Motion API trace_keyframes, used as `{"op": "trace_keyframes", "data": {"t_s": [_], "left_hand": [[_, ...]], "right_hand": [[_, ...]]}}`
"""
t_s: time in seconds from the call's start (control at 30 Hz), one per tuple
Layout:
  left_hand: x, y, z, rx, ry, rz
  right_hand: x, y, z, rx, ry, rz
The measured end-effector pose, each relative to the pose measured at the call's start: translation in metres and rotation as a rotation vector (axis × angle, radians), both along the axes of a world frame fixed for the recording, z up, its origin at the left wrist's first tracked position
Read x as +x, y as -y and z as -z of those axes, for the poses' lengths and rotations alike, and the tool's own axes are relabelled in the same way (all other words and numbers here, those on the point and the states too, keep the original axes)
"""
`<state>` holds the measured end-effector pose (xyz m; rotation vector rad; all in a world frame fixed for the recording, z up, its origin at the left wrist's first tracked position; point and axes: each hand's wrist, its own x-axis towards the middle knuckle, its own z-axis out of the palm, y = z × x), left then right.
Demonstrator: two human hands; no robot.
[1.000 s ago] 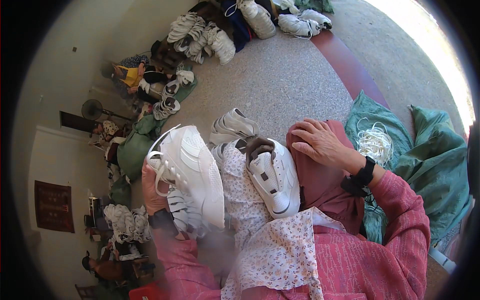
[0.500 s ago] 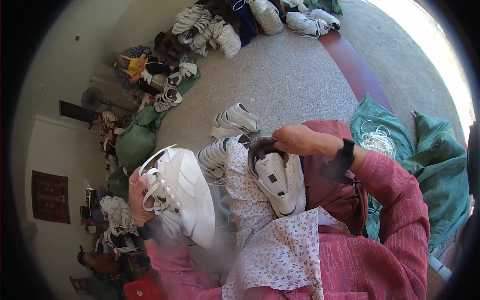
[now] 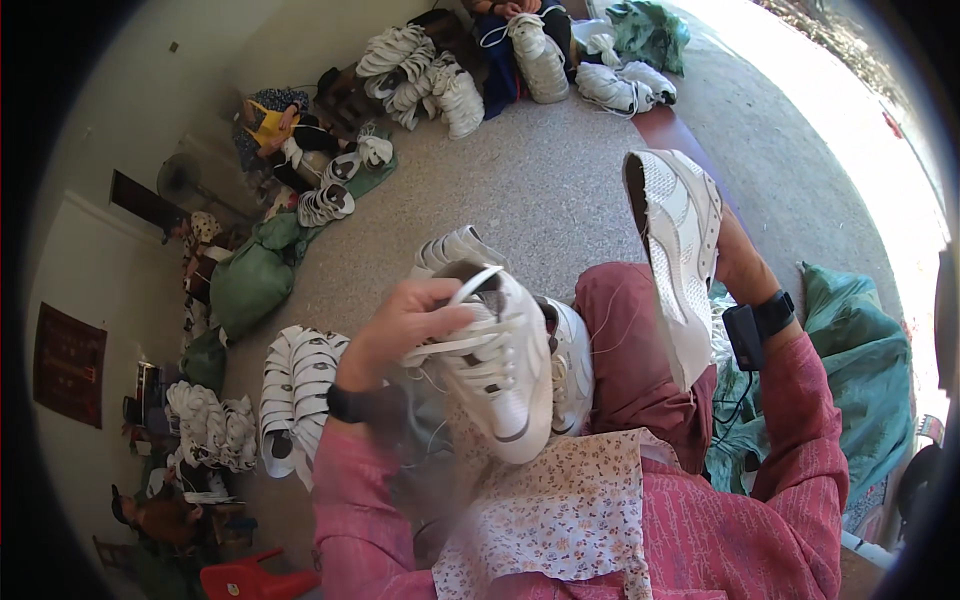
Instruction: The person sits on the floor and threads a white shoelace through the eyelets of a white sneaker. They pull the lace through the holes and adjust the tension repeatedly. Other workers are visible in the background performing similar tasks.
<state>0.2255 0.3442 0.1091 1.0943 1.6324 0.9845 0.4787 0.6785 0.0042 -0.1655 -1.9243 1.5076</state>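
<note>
My left hand is closed on a white shoe upper near its collar and pale laces. This upper is laced and tilts toe-down over my flowered apron. Raised on the right, a second white shoe upper stands on end with its toe down. My right hand grips it from behind, so most of the fingers are hidden. Between them a third shoe upper lies on my lap, partly covered by the laced one.
Nested shoe uppers stand left of my lap, with more beyond it. Green sacks lie at the right. A red stool is at lower left. Other people sit along the wall, near a green sack and heaped uppers.
My left hand has moved right, bringing the laced upper over my lap and turning it. My right hand has left the lap and risen to the right with a shoe upper.
</note>
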Motion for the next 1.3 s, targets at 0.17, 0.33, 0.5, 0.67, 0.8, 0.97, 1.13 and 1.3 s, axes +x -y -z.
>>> {"op": "trace_keyframes", "data": {"t_s": [0.17,0.33,0.5,0.67,0.8,0.97,1.13,1.3], "left_hand": [[0.015,-0.076,0.050,-0.215,-0.213,0.246],[0.013,-0.074,0.089,-0.242,-0.121,0.107],[0.033,-0.048,0.108,0.041,-0.075,-0.042],[0.005,-0.003,0.133,0.307,0.283,-0.522],[-0.014,0.027,0.131,0.317,0.273,-0.910],[0.007,0.012,0.115,0.337,0.111,-0.711],[0.049,-0.010,0.146,0.402,-0.309,-0.474],[0.025,-0.042,0.166,0.371,-0.388,-0.450]], "right_hand": [[0.013,-0.016,0.030,-0.112,0.224,-0.035],[-0.003,0.021,-0.008,0.586,0.098,-0.032],[-0.051,0.019,0.023,0.441,0.203,-0.216],[-0.117,0.078,-0.018,-0.126,0.692,-0.167],[-0.156,0.113,-0.024,0.473,0.807,-0.080],[-0.160,0.149,-0.004,0.744,0.741,-0.077],[-0.119,0.162,0.014,0.838,0.525,-0.005],[-0.131,0.139,0.034,0.678,0.760,0.007]]}}
